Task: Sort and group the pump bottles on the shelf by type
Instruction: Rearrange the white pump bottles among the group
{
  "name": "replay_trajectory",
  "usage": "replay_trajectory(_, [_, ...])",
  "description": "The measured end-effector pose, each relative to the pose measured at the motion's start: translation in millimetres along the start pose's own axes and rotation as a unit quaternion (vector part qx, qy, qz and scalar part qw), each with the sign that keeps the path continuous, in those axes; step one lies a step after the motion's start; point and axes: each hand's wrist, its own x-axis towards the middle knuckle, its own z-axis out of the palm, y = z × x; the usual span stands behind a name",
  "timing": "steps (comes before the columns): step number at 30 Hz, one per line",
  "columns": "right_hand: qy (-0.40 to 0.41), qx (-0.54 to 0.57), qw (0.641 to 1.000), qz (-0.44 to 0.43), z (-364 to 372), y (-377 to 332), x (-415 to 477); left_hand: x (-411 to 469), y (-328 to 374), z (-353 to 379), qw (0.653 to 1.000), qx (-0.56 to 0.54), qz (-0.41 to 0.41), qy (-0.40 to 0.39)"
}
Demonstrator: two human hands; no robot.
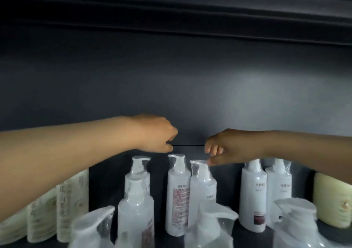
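Note:
Several white pump bottles in clear plastic wrap stand on a dark shelf. My left hand hovers above the pump of a left-middle bottle, fingers curled down, holding nothing that I can see. My right hand reaches over the middle pair; its thumb and fingertips touch the wrapped pump of the clear-shouldered bottle. Beside it stands a bottle with red print on its label. Two white bottles stand together to the right. More wrapped pump heads crowd the front, blurred.
Pale green packs with printed characters line the shelf at the left. A yellowish soft pack sits at the far right. The shelf's dark back wall rises behind, with another shelf's underside overhead.

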Motion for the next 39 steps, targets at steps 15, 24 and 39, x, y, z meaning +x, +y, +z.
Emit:
replay_trajectory(15, [-0.016,0.14,0.989,-0.037,19.8,6.1,12.8,36.8,21.2,49.2,0.982,-0.186,-0.01,-0.012])
replay_trajectory(24, [0.003,0.175,0.984,-0.041,-0.6,37.0,-2.4,50.0,37.7,42.2,0.953,-0.298,-0.049,-0.002])
replay_trajectory(39, [0.013,0.141,0.99,-0.019,28.0,81.3,8.1,69.9,56.7,41.7,0.944,-0.325,-0.048,0.021])
